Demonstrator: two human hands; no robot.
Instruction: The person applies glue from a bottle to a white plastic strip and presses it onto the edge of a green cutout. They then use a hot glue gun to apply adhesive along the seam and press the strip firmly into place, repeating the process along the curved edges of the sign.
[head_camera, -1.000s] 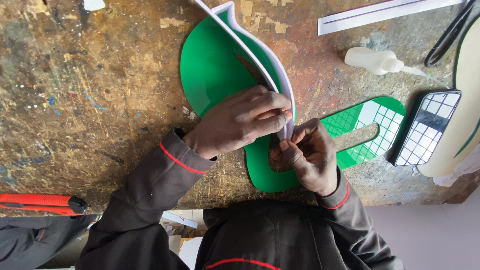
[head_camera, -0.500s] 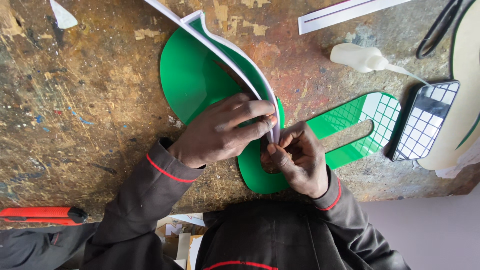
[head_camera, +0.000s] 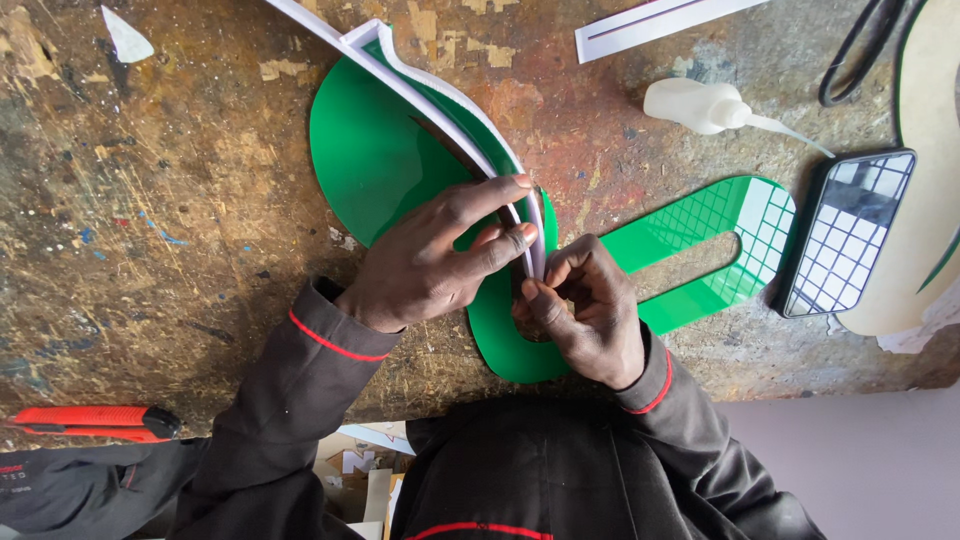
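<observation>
**White strip pinched upright on the green sheet**

We see the thin white plastic edging strip (head_camera: 440, 105) standing on edge along the glossy green curved acrylic sheet (head_camera: 375, 165), its long axis running from the far left down toward us. The sheet lies flat on the scarred wooden workbench (head_camera: 150, 230), bare wood open to its left. Our left hand (head_camera: 430, 265) closes fingers against the strip's near end; our right hand (head_camera: 590, 310) pinches it from the other side. Right of the sheet sits a white glue bottle (head_camera: 700, 105).
</observation>
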